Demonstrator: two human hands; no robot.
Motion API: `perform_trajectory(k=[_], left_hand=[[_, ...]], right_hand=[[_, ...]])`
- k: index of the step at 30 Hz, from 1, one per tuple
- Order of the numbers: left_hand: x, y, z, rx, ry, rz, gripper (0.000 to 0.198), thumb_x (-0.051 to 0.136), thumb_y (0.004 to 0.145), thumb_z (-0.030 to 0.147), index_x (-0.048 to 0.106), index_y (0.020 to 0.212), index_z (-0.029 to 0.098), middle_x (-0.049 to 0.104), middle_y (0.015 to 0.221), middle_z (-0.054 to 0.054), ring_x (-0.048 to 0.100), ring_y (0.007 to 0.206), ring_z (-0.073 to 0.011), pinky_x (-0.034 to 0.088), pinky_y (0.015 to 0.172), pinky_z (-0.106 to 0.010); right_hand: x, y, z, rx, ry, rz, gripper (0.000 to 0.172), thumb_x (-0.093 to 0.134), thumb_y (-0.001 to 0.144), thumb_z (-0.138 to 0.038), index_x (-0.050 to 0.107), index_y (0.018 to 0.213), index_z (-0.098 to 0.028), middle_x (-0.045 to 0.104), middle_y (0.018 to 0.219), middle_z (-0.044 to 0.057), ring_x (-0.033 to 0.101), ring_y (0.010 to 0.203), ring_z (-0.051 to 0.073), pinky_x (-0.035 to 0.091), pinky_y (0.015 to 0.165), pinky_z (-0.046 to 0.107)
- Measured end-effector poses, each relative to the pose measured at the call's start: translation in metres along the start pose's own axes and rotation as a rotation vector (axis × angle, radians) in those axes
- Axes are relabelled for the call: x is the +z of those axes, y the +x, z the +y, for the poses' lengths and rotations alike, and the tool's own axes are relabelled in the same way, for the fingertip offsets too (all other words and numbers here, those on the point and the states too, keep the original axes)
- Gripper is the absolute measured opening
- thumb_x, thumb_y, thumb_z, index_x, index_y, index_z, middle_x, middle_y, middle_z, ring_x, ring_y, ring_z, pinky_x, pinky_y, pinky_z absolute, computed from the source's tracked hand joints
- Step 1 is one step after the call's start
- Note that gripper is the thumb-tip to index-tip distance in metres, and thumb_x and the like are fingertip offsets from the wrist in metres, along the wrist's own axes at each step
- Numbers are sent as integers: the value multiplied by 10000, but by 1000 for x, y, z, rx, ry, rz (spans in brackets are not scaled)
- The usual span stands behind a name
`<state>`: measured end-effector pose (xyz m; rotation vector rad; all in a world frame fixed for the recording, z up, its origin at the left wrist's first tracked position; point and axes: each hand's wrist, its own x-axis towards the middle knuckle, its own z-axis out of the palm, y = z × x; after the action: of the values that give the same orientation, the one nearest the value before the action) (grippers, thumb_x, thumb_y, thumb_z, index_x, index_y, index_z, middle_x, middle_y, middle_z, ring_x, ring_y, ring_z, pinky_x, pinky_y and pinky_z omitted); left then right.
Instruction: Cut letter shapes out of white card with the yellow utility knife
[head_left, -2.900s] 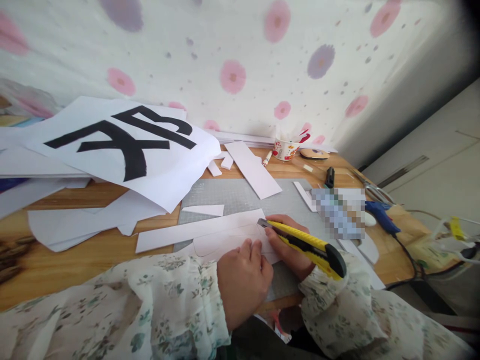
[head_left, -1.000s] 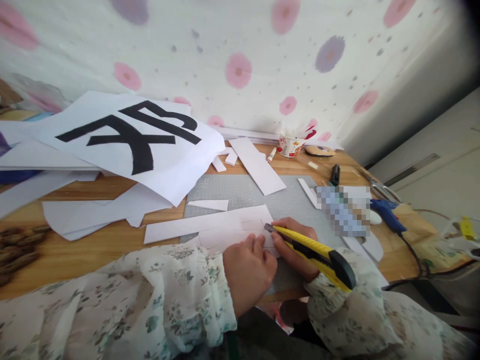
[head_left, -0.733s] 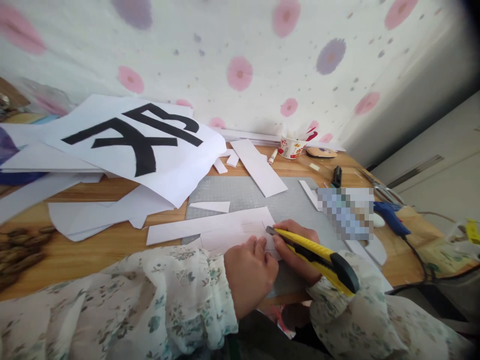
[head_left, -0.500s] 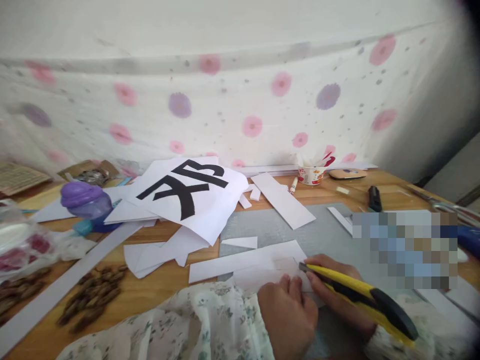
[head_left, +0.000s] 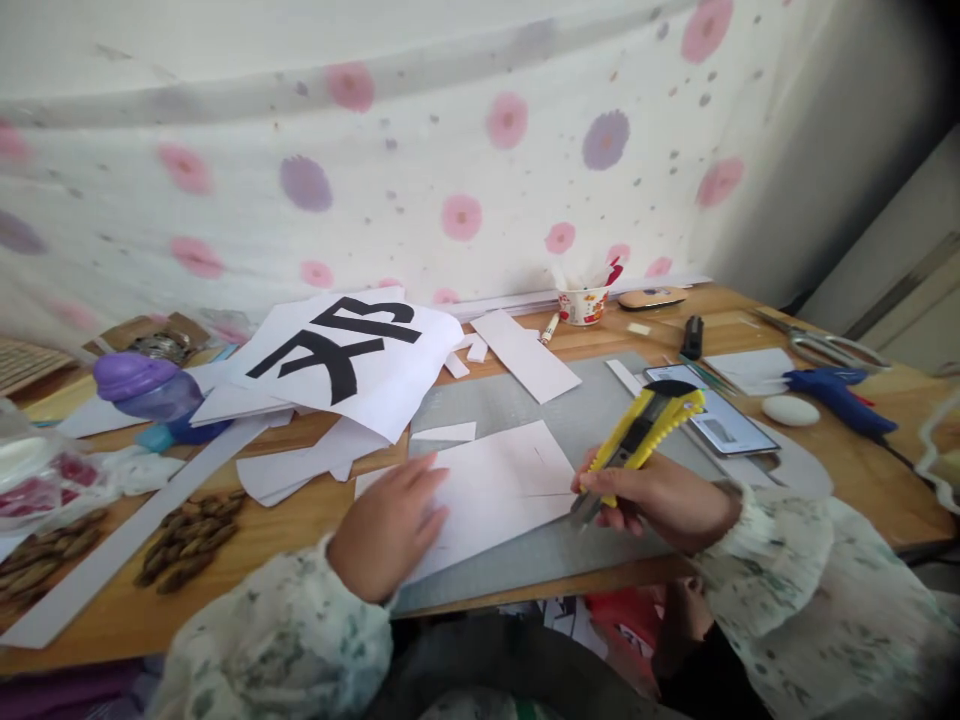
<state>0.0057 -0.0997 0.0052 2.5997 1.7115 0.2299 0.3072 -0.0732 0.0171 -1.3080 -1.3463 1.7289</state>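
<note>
My left hand (head_left: 390,528) lies with fingers spread on the left part of a white foam-like sheet (head_left: 495,475). Short cut or pencil lines show near the sheet's right side. A yellow and black utility knife (head_left: 641,428) is gripped in my right hand (head_left: 667,500), beside the sheet's right edge, its blade end pointing down and to the left. Under the sheet is a grey cutting mat (head_left: 540,562). A small white offcut (head_left: 444,432) rests just behind the sheet, and a longer white strip (head_left: 526,357) lies farther back.
At right are a phone (head_left: 724,418), a blue glue gun (head_left: 844,395), scissors (head_left: 832,345) and a white egg-shaped object (head_left: 790,411). Left hold a printed paper (head_left: 409,385), a purple-lidded bottle (head_left: 146,390) and brown nut-like pieces (head_left: 187,540). A patterned paper cup (head_left: 583,306) stands behind.
My left hand has shifted left and its curled fingers have spread out. The knife, in my right hand, has come away from the sheet's surface and tilted more upright. The view has tilted down.
</note>
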Motion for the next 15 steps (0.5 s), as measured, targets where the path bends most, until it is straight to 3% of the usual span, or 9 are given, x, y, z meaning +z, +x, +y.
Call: perform_trajectory(k=[3,5,15], left_hand=[[-8,-3,-32,-164,31,-55,392,536,887,275,616,1259,181,553,1435,-122,521,1310,-321,444,1080,-503],[-10,-3,-41,-222,32,-73,389,517,896,282,600,1264,188,585,1401,-99,542,1284,-313,447,1067,-474],[-18,-14,-27,-254,87,-104,286,512,872,293,652,1109,214,670,1170,-113,622,1103,-308,481,948,-433]], right_hand=[[4,-6,5,48,90,-107,366,739,597,-499,687,714,-156,495,422,-49,430,388,85,254,349,192],[11,-7,10,43,153,-129,368,741,606,-507,697,714,-158,496,420,-49,424,380,80,246,346,190],[34,9,14,-109,402,67,336,813,558,-415,671,691,-141,593,545,-19,502,435,82,299,347,180]])
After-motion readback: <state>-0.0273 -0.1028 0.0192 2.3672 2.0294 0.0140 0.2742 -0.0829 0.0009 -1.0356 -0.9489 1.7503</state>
